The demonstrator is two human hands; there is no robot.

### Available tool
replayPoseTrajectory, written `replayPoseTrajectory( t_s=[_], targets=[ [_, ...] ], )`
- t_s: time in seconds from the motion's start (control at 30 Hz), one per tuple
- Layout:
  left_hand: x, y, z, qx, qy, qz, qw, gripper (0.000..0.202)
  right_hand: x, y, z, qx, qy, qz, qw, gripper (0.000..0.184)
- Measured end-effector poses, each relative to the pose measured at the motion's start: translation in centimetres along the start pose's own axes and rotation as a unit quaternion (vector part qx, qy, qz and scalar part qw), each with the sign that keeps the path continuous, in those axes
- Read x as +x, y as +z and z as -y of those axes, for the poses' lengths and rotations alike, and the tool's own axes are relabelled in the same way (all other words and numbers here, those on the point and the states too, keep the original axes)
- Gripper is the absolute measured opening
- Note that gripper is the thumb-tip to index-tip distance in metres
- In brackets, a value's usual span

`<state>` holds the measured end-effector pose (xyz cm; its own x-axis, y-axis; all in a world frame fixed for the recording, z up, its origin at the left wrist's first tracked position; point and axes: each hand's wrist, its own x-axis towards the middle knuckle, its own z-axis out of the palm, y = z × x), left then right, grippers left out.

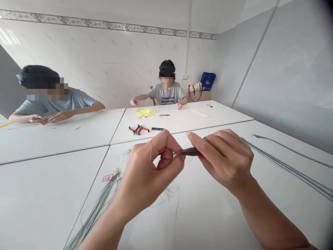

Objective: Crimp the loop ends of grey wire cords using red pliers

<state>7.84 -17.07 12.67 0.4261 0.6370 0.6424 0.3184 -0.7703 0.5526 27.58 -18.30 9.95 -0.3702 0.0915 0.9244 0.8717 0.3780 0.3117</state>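
Closest to me, my left forearm (109, 222) angles up from seven o'clock and my right forearm (267, 215) from five, so both hands meet in front of me above the worktop (208, 215). My left grip (153, 170) is pinched, thumb against forefinger, on a fine strand (166, 158) that loops among my fingers. My right grip (226, 163) is curled round a dark-nosed, red-handled tool, pliers (191, 151) by its look, aimed at nine o'clock. Its nose touches my left fingertips; I cannot tell whether it bites the strand. I'd say I pinch so near the tip to steady something that thin.

At ten o'clock, partly behind my left forearm, lies a grey-green bundle (101, 198) with a red-bordered tag (107, 177) at its far end, probably for telling it apart. More long strands (281, 163) stretch out at two, perhaps kept aside so the lots don't tangle. Spare pliers (138, 129) rest just short of twelve, near a black-handled tool (157, 128). Beyond, yellow strands (145, 113) lie before a co-worker (168, 93) at twelve.
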Motion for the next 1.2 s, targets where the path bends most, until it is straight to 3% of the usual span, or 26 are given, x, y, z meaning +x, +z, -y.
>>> replayPoseTrajectory(
  t_s=[0.17,0.23,0.33,0.47,0.6,1.2],
  targets=[
    [0.3,-0.3,0.9,0.095,0.09,-0.024,0.991,0.019,-0.2,-0.8,0.0,0.185,0.061,0.127,0.973,0.025],
    [0.4,-0.5,1.1,0.098,0.095,-0.035,0.99,0.019,-0.2,-0.8,0.0,0.214,0.078,0.142,0.963,0.023],
    [0.4,-0.7,1.0,0.043,0.054,-0.027,0.997,0.019,-0.1,-0.8,0.1,0.239,0.117,0.108,0.958,0.024],
    [0.3,-0.7,0.7,-0.054,0.029,-0.01,0.998,0.015,0.3,-0.9,0.7,0.337,0.183,0.073,0.921,0.015],
    [0.3,-0.2,0.9,-0.089,0.028,0.006,0.996,0.015,0.6,-0.8,1.5,0.397,0.208,0.057,0.892,0.006],
    [0.1,0.1,0.7,-0.032,0.04,0.019,0.999,0.02,0.7,-0.4,1.7,0.407,0.183,0.027,0.895,0.018]
  ],
)
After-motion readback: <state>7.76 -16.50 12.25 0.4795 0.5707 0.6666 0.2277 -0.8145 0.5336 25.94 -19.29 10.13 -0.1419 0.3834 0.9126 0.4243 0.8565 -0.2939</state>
